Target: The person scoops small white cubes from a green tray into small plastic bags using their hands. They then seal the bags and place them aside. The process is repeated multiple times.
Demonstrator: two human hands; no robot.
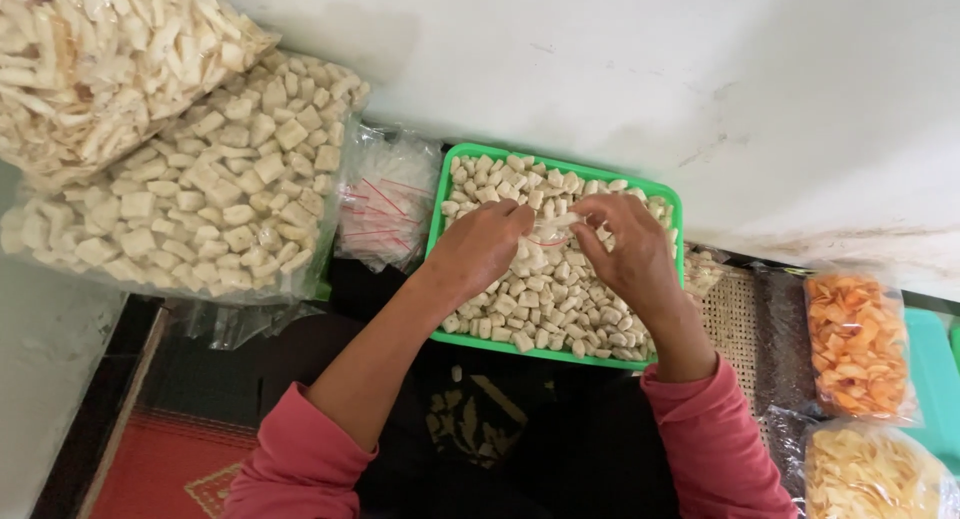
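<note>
A green tray [440,204] lies against the white wall, filled with several pale square crackers [545,299]. Both hands hover over its middle, wrists in pink sleeves. My left hand [480,244] and my right hand [628,249] each pinch one side of a small clear plastic bag [548,227] with a red line, held between them just above the crackers. Whether the bag holds anything is hard to tell.
A stack of empty clear bags [385,204] lies left of the tray. Two big bags of pale snacks [200,179] pile up at upper left. At right stand a bag of orange chips [858,344], a bag of yellow chips [870,474] and a woven mat [735,319].
</note>
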